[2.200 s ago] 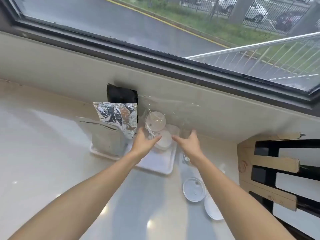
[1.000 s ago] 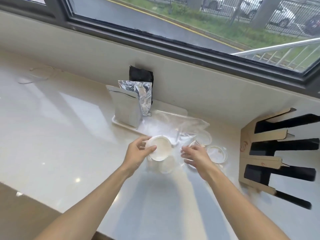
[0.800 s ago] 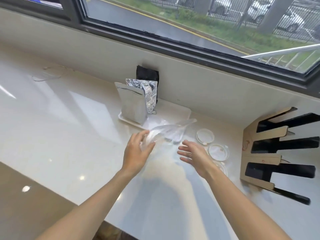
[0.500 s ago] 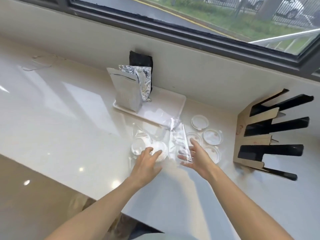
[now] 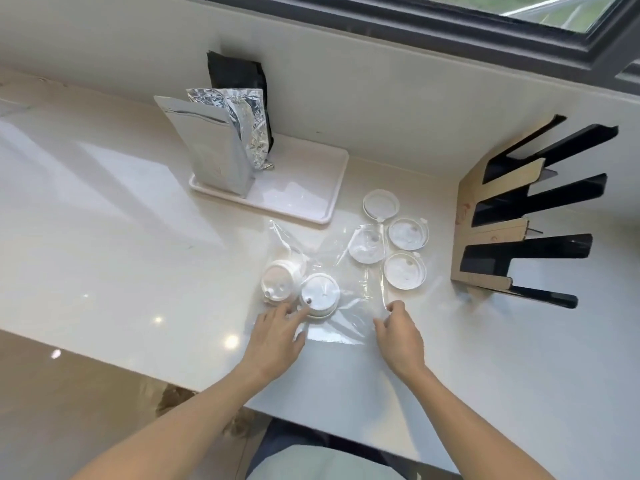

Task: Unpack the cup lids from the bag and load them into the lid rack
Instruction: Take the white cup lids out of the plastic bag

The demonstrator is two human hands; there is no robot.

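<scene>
A clear plastic bag (image 5: pixel 341 271) lies flat on the white counter. Two short stacks of white cup lids (image 5: pixel 320 294) rest at its left side; whether they are inside the bag is unclear. My left hand (image 5: pixel 277 336) has its fingers spread, fingertips touching the nearer stack. My right hand (image 5: pixel 400 336) pinches the bag's right edge. Several loose lids (image 5: pixel 404 270) lie on the counter to the right of the bag. The wood and black lid rack (image 5: pixel 519 216) stands at the right with its slots holding nothing.
A white tray (image 5: pixel 311 192) at the back holds upright silver foil pouches (image 5: pixel 214 147) and a black pouch (image 5: pixel 235 74). The wall and window sill run behind. The counter's front edge is close to my body.
The bag came off the tray and toward me, and now lies flat. Lids spilled out onto the counter. My left hand moved to the lid stacks; my right hand holds the bag's edge.
</scene>
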